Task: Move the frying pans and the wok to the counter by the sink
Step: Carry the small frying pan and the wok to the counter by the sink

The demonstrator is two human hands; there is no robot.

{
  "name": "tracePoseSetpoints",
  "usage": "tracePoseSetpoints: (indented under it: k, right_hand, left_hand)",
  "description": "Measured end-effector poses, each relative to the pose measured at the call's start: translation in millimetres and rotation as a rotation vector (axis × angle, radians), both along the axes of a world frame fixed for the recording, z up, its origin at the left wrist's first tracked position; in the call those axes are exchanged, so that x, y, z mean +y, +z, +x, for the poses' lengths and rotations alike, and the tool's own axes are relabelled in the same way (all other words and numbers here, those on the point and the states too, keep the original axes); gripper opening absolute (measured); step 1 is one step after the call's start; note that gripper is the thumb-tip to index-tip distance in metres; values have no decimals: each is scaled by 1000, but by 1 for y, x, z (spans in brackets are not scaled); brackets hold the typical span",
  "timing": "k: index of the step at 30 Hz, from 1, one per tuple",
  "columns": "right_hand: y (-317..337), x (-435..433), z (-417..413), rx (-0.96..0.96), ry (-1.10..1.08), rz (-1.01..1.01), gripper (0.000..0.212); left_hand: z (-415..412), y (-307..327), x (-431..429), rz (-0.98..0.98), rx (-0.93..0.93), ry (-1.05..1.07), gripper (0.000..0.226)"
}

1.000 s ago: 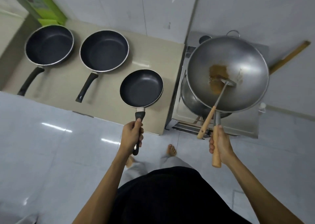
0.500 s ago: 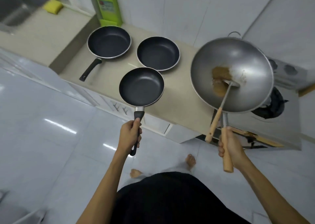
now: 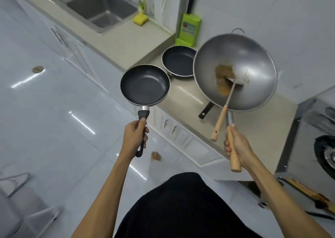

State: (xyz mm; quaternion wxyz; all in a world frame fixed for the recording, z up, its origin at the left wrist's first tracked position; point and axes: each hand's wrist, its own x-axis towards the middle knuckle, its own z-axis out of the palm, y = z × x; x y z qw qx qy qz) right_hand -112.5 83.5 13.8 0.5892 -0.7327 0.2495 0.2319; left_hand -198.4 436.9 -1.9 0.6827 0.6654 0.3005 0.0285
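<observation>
The left hand point(image 3: 135, 138) is closed around the black handle of a small frying pan point(image 3: 145, 84) and holds it in the air, over the white floor point(image 3: 54, 111) and just in front of the edge of the beige surface point(image 3: 183, 93). The pan looks empty and its dark inside faces up. The right hand point(image 3: 235, 145) is closed around the wooden handle of the wok point(image 3: 253, 71), which is also held in the air, above the right part of the surface. Inside the wok there is a brown patch and a metal spatula point(image 3: 222, 118) with a wooden handle; the spatula leans on the rim and its handle sticks out toward the person. A second frying pan point(image 3: 178, 61) stands on the surface, behind the small pan and partly hidden by the wok. Under the wok a black handle point(image 3: 205, 110) comes out over the surface edge; what it belongs to I cannot tell. A green box point(image 3: 188, 29) stands against the wall behind the second pan. Further left, on a higher level of the surface, is the steel sink point(image 3: 101, 11), with a yellow sponge point(image 3: 140, 19) just beside it. The stove point(image 3: 317, 138) is at the right edge.
</observation>
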Motion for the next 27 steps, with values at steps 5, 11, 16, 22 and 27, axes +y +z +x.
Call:
tracePoseSetpoints:
  k: [5, 11, 16, 22, 27]
  right_hand:
    - [-5, 79, 60, 7, 67, -9, 53]
    - [-7, 213, 158, 16, 154, -23, 56]
    - [-3, 335, 219, 23, 225, 10, 54]
    - [-2, 441, 275, 37, 315, -9, 58]
    - [-6, 515, 314, 47, 391, -23, 61]
  left_hand:
    - [41, -1, 81, -43, -51, 73, 36]
    - [107, 8, 214, -20, -15, 161, 32]
    - [156, 16, 315, 25, 4, 231, 32]
    - [202, 13, 397, 9, -10, 328, 31]
    - [235, 1, 477, -21, -13, 389, 31]
